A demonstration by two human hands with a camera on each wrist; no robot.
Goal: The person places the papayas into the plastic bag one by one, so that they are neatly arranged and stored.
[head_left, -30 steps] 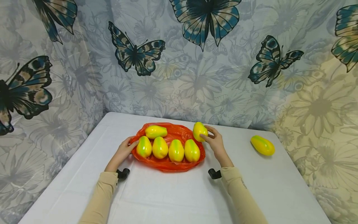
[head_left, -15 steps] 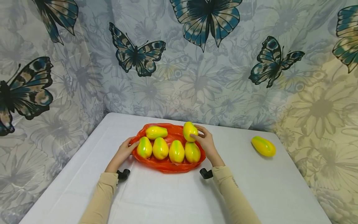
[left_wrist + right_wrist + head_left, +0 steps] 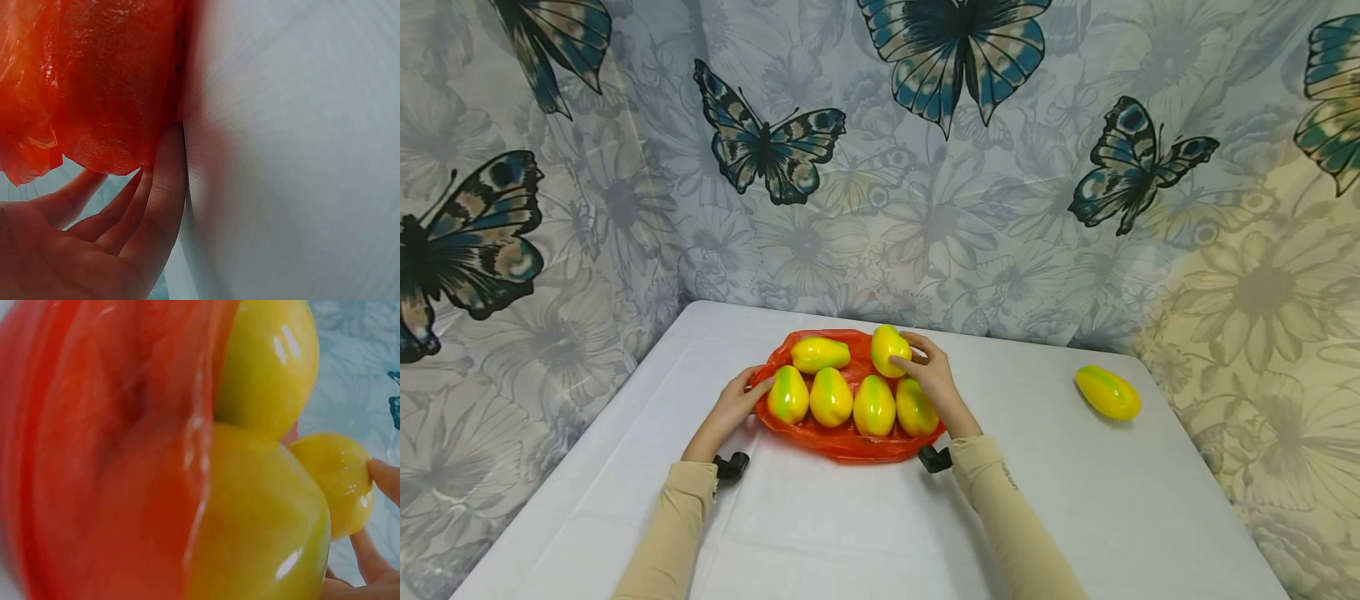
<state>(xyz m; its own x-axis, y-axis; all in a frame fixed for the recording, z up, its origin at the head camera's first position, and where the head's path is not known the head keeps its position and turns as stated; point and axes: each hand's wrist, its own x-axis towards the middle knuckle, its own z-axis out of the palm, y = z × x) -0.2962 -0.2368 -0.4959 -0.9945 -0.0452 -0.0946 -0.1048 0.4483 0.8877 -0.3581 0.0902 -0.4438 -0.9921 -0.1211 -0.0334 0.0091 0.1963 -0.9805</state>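
Observation:
An orange plastic bag (image 3: 850,440) lies spread on the white table (image 3: 850,525) with several yellow-green mangoes on it. My right hand (image 3: 928,371) grips one mango (image 3: 889,349) upright over the bag's back half; the same mango (image 3: 340,481) shows at the right edge of the right wrist view, with a fingertip on it. Four mangoes stand in a front row (image 3: 850,402) and one (image 3: 820,353) lies at the back left. My left hand (image 3: 739,398) rests against the bag's left edge (image 3: 112,119), fingers straight along the plastic.
Another mango (image 3: 1107,392) lies alone on the table at the right. Butterfly-print curtains (image 3: 925,167) close in the table at the back and on both sides. Bare white tabletop stretches in front of the bag.
My right hand has carried its mango leftward, from the bag's right rim to over the back middle of the bag. The left hand has stayed put.

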